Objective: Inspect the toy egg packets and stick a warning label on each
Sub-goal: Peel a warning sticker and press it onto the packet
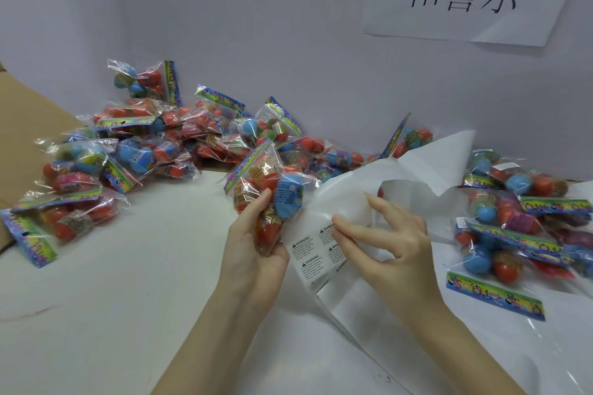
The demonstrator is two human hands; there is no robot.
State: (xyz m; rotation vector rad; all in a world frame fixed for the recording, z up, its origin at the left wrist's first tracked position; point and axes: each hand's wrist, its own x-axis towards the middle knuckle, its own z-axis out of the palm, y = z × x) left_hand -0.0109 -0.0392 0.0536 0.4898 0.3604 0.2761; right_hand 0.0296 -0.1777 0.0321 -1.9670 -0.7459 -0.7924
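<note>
right hand (390,244) grip pinches label sheet (316,253) just beside egg packet (269,192) clamped in left hand (256,247).

The eggs (290,199) are red and blue. The packet tops (495,297) have rainbow stripes. The label sheet (321,253) is white with black words. The surface (128,298) is white.

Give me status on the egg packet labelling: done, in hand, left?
Done: cannot tell; no stuck label is clearly readable on the packets at right. In hand: the left hand grips one packet, while the right hand pinches at a warning label on the label sheet, not yet on the packet. Left: probably the big pile at left, if that is the unlabelled stock.
</note>
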